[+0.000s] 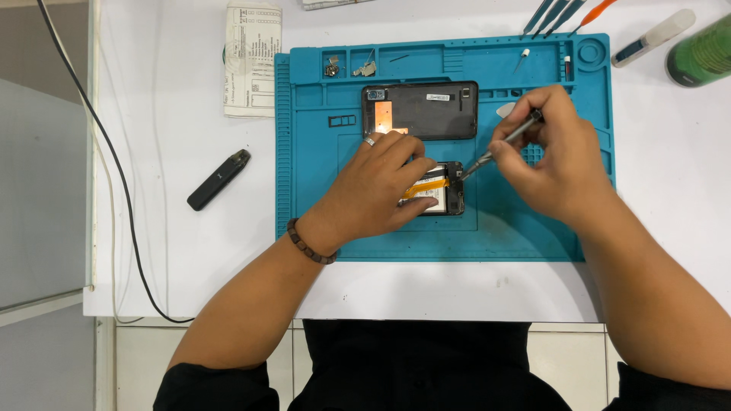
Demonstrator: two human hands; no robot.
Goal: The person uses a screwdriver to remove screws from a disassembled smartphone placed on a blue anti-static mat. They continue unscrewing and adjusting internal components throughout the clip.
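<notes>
A white desk (190, 251) fills the head view, its near edge running above a pale tiled floor, with a grey panel off to the left side. On the desk lies a blue work mat (304, 198) with small trays moulded along its far rim. In the middle of the mat sits an opened phone (449, 194), its orange flex cable (425, 186) showing; the left hand (381, 190) lies flat over it with the fingers loosely curled, pressing it down. The right hand (552, 156) is closed around a thin metal tool (502, 142), whose tip touches the phone's upper right corner. Just beyond the phone lies a dark back cover (426, 110), close to both hands. Small screws and metal parts (350, 68) rest in the mat's far trays. Left of the mat lie a folded printed paper (251, 61) and a black stick-shaped device (219, 180), with a black cable (114, 167) trailing down the desk's left side. At the far right stand spare tools (560, 15), a white tube (655, 36) and a green bottle (700, 52). The mat's right and near parts stay open.
</notes>
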